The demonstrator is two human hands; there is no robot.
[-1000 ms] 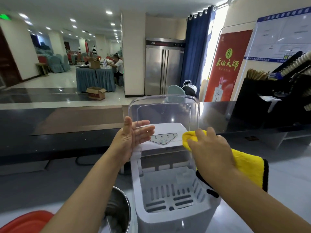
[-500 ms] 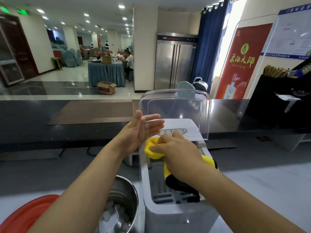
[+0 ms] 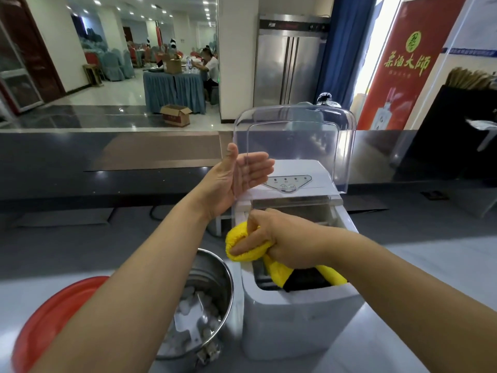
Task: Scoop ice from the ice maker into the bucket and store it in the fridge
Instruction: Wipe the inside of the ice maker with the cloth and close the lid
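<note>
Grey-white counter (image 3: 430, 265) in front, with a dark raised ledge (image 3: 80, 157) behind it. Past that is a dining hall: ceiling spots, a table with blue skirt (image 3: 174, 90) and a seated person, and a cardboard box (image 3: 176, 114) on the floor. A steel fridge (image 3: 287, 68) stands at the back wall, well apart from the counter. A blue curtain (image 3: 347, 49) and a red banner (image 3: 403, 63) are to its right.

A white ice maker (image 3: 295, 319) sits on the counter with its clear lid (image 3: 295, 135) raised upright. A steel bucket (image 3: 215, 267) is just beside it on the left, with ice (image 3: 193, 313) inside. A red round lid (image 3: 53, 313) lies at the far left, partly hidden by the forearm.

Left hand (image 3: 234, 179): released, fingers straight and together, thumb up, palm facing right at the left edge of the clear lid. Contact looks likely, but I cannot tell for sure.

Right hand (image 3: 282, 238): fingers curled, grasping a bunched yellow cloth (image 3: 242, 238) and pressing it at the left rim of the ice maker's opening. The cloth's loose end, black-edged, trails down into the opening under the wrist.
</note>
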